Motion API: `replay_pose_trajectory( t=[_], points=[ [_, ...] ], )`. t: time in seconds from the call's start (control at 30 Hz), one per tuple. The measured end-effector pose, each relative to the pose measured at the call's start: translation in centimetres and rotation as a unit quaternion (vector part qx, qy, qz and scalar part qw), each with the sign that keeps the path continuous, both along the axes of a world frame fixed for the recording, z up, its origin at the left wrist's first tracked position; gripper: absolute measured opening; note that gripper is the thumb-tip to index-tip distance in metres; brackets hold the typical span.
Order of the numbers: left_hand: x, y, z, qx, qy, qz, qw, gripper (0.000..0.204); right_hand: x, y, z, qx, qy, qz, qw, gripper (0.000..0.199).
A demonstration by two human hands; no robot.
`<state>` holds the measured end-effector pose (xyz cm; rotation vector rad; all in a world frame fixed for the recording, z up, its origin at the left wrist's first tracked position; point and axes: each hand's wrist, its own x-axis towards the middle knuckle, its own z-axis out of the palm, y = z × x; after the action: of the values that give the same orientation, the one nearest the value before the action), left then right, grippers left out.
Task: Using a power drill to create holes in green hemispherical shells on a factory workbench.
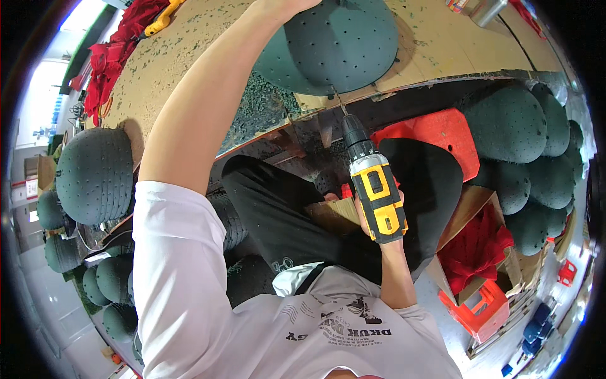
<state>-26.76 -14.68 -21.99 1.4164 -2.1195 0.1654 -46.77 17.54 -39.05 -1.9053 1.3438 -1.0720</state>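
A dark green dome-shaped shell (341,44), dotted with small holes, lies on the table at the top of the view. My left arm reaches over to its far left side. Only part of my left hand (290,5) shows at the top edge, against the shell, and its fingers are cut off. My right hand (361,215) is wrapped round the grip of a yellow and black cordless drill (379,196), partly hidden beneath the tool's body. The drill bit (341,103) points away from me, its tip at the shell's near rim.
Green shavings cover parts of the cardboard-topped table (454,54). Stacked green shells (95,177) stand at the left, with more shells (505,123) piled at the right. Near my knee are a red plastic stool (442,136) and a carton with red cloth (476,246). Another yellow tool (161,19) lies far left.
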Motion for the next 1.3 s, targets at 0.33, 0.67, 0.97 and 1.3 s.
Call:
replay_pose_trajectory(
  t=[0.33,0.67,0.97,1.3],
  points=[
    [-0.2,0.1,-0.6,-0.013,0.024,-0.023,0.999,0.027,-1.1,1.5,-1.4,0.036,0.225,-0.051,0.972,0.032],
    [-1.2,0.8,-0.3,-0.008,0.003,0.024,1.000,0.026,0.2,1.6,-1.9,0.203,0.033,-0.130,0.970,0.029],
    [-1.8,1.0,-1.4,-0.123,0.038,0.014,0.992,0.022,2.1,-5.7,2.4,0.071,-0.125,0.015,0.990,0.040],
    [-1.3,1.1,-1.5,-0.097,0.028,0.052,0.993,0.023,3.1,-3.7,1.6,0.072,-0.168,-0.033,0.983,0.044]
  ],
)
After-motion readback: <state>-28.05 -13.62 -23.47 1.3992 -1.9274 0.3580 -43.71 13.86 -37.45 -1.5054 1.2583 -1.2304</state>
